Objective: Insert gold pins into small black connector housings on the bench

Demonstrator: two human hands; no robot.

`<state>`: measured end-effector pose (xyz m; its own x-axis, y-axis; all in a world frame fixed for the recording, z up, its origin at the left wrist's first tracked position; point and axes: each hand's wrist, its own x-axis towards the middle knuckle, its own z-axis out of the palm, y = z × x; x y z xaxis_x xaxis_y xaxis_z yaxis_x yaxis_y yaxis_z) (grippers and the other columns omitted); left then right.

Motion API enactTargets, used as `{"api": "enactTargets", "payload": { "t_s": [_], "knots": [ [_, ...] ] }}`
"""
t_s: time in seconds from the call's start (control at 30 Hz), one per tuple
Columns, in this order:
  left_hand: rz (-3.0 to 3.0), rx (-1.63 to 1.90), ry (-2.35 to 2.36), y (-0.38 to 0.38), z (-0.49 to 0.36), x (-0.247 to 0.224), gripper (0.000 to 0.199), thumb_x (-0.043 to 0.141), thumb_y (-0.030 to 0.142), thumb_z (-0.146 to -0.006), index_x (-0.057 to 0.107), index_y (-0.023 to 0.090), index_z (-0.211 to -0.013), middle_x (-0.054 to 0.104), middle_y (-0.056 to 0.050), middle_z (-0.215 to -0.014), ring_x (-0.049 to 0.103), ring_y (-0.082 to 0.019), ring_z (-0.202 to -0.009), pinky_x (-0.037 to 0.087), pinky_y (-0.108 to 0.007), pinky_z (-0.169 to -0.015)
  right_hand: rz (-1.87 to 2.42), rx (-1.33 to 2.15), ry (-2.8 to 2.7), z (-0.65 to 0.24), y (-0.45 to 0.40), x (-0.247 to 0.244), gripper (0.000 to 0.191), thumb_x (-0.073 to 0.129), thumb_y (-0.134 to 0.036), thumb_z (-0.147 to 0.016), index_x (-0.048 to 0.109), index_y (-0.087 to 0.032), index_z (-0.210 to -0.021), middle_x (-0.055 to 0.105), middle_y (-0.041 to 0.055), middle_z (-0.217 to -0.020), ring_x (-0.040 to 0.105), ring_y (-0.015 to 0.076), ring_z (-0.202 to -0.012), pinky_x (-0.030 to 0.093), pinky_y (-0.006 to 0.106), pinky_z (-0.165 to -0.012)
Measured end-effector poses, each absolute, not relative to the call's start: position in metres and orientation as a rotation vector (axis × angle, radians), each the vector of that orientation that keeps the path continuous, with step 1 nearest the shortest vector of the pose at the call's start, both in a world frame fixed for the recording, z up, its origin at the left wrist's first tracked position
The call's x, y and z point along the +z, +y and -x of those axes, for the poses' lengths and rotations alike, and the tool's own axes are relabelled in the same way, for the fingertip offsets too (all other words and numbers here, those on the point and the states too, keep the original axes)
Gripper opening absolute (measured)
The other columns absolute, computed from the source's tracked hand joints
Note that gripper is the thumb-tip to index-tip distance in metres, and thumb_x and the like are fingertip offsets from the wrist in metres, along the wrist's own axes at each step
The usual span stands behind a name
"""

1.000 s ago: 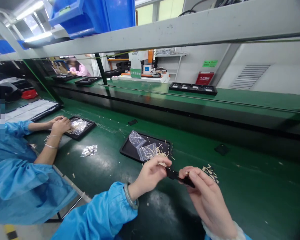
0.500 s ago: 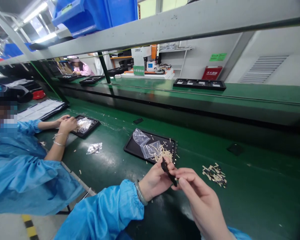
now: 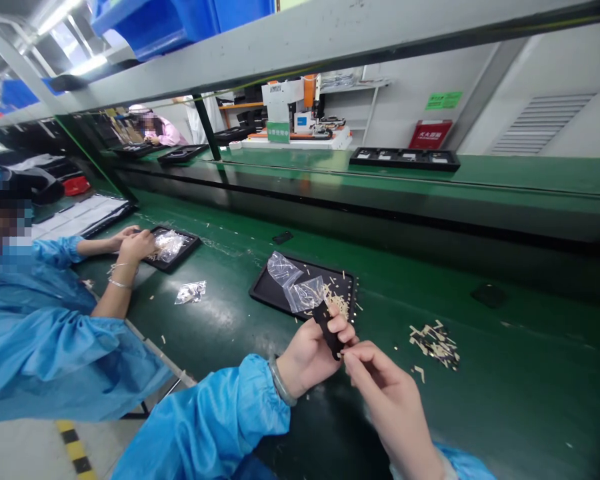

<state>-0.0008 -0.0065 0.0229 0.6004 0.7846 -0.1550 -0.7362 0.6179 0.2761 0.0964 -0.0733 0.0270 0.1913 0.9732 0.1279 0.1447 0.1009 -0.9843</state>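
My left hand is closed around a flat black piece, held tilted above the bench. At the lower end of that piece, the fingers of my right hand are pinched together. A tiny pale bit shows at the fingertips, too small to name. Just behind my hands lies a black tray holding clear plastic bags and many small cream-coloured strips. To the right of my hands, a loose pile of cream and black strips rests on the green bench.
On the left, a co-worker in a blue smock handles something over another black tray. A small clear bag lies between us. Flat black pieces lie farther back. A grey shelf beam crosses overhead, with a long black tray beyond.
The black piece has turned so more of its flat face shows. My right hand has shifted slightly left and down. A bent pale strip now lies on the bench near the loose pile.
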Motion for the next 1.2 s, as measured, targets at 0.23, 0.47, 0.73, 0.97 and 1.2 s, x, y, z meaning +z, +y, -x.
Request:
{"api": "enactTargets", "payload": {
  "t_s": [0.23, 0.47, 0.73, 0.97, 1.2],
  "knots": [
    [-0.202, 0.886, 0.254, -0.0068, 0.0006, 0.022, 0.02, 0.067, 0.013, -0.069, 0.047, 0.016, -0.075, 0.032, 0.005, -0.061, 0.038, -0.009, -0.059, 0.032, -0.023, -0.061, 1.318, 0.9, -1.207, -0.0981, -0.072, 0.0219, 0.017, 0.059, -0.034, -0.078, 0.06, -0.02, -0.069, 0.058, 0.0017, -0.069, 0.055, 0.0159, -0.066, 0.044, 0.025, -0.061],
    [-0.217, 0.878, 0.207, -0.0067, 0.0011, 0.0223, 0.017, 0.064, 0.011, -0.072, 0.048, 0.015, -0.075, 0.034, 0.004, -0.062, 0.039, -0.009, -0.06, 0.031, -0.021, -0.06, 1.31, 0.877, -1.233, -0.0977, -0.0719, 0.0219, 0.015, 0.058, -0.032, -0.079, 0.06, -0.02, -0.071, 0.057, 0.0008, -0.072, 0.054, 0.0147, -0.066, 0.043, 0.024, -0.062],
    [-0.236, 0.88, 0.197, -0.0065, 0.002, 0.0206, 0.011, 0.06, 0.011, -0.075, 0.049, 0.015, -0.078, 0.037, 0.003, -0.064, 0.041, -0.01, -0.062, 0.033, -0.021, -0.063, 1.317, 0.819, -1.284, -0.0988, -0.0727, 0.0203, 0.012, 0.057, -0.028, -0.081, 0.059, -0.02, -0.072, 0.056, 0.0004, -0.072, 0.053, 0.0139, -0.066, 0.042, 0.023, -0.061],
    [-0.219, 0.878, 0.199, -0.0078, 0.0016, 0.0209, 0.013, 0.061, 0.01, -0.075, 0.048, 0.015, -0.077, 0.035, 0.003, -0.063, 0.039, -0.01, -0.061, 0.032, -0.021, -0.062, 1.304, 0.782, -1.306, -0.0996, -0.0744, 0.0185, 0.012, 0.056, -0.026, -0.081, 0.058, -0.02, -0.071, 0.056, -0.0007, -0.071, 0.053, 0.0126, -0.064, 0.041, 0.022, -0.06],
    [-0.219, 0.882, 0.193, -0.0072, 0.0014, 0.0213, 0.013, 0.058, 0.007, -0.075, 0.048, 0.015, -0.078, 0.035, 0.003, -0.063, 0.039, -0.01, -0.061, 0.033, -0.021, -0.063, 1.302, 0.782, -1.313, -0.0985, -0.0738, 0.0187, 0.012, 0.056, -0.026, -0.081, 0.058, -0.02, -0.071, 0.055, -0.0009, -0.071, 0.053, 0.0121, -0.064, 0.041, 0.021, -0.06]
  ]
}}
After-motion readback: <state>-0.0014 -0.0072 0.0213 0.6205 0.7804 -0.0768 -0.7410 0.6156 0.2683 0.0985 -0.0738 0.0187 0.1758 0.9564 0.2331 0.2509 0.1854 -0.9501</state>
